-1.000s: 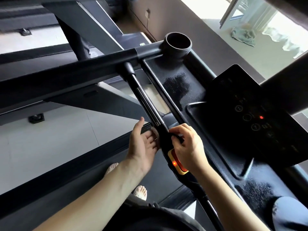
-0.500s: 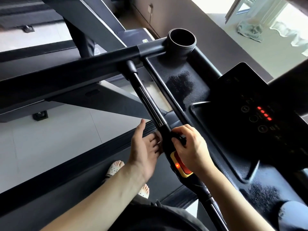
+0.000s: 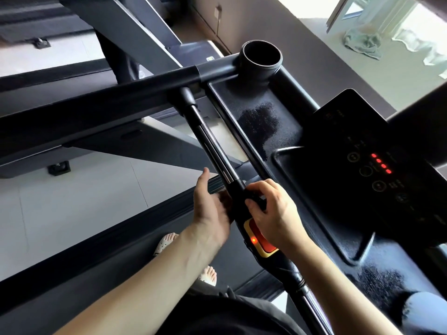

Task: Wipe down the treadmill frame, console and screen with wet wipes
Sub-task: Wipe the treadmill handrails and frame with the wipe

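Pale floor tiles (image 3: 72, 201) lie below treadmill (image 3: 121, 93). Right hand (image 3: 273, 213) grips handlebar (image 3: 212, 146) beside red stop button (image 3: 261, 238); left hand (image 3: 212, 211) touches it, fingers hidden. No wipe visible. Recommend short strokes, avoiding the button.

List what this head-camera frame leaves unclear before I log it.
- Head view: the left hand has its fingers hidden behind the black treadmill handlebar with chrome strips, so its grip is unclear.
- Whether a wet wipe sits under the right hand curled on that bar: hidden by its fingers.
- Symbols on the glossy black console panel with red lights: too small and dim.
- Red-and-yellow stop button: partly covered by the right hand.
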